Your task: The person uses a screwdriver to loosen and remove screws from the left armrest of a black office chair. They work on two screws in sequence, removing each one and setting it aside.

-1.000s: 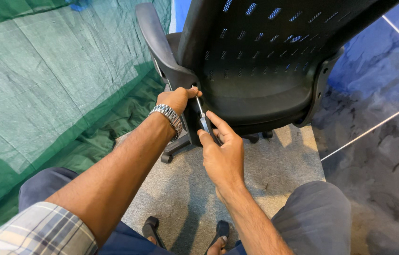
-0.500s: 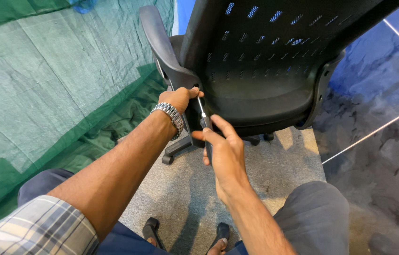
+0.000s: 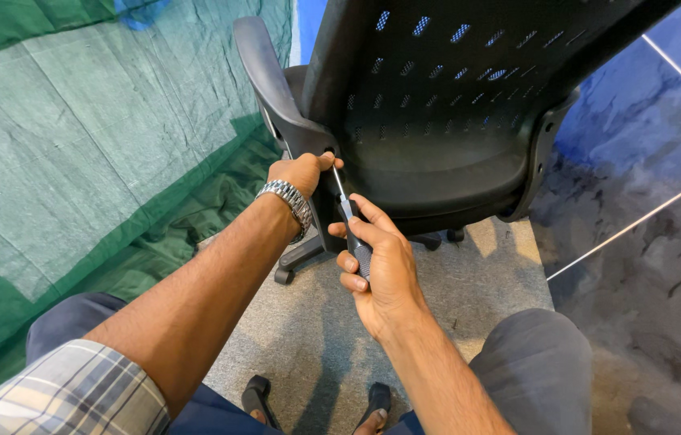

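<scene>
Head view: right hand [image 3: 379, 270] closed around a black-handled screwdriver [image 3: 352, 227], tip at the armrest bracket [image 3: 308, 135] of an office chair [image 3: 437, 121]; left hand [image 3: 302, 171] grips the bracket.

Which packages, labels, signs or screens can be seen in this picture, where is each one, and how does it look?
None are in view: no package, label, sign or screen.
What shows instead: a black office chair from behind; the left hand at the base of its armrest; the right hand closed on a screwdriver with a dark handle; a green tarp at the left.
</scene>
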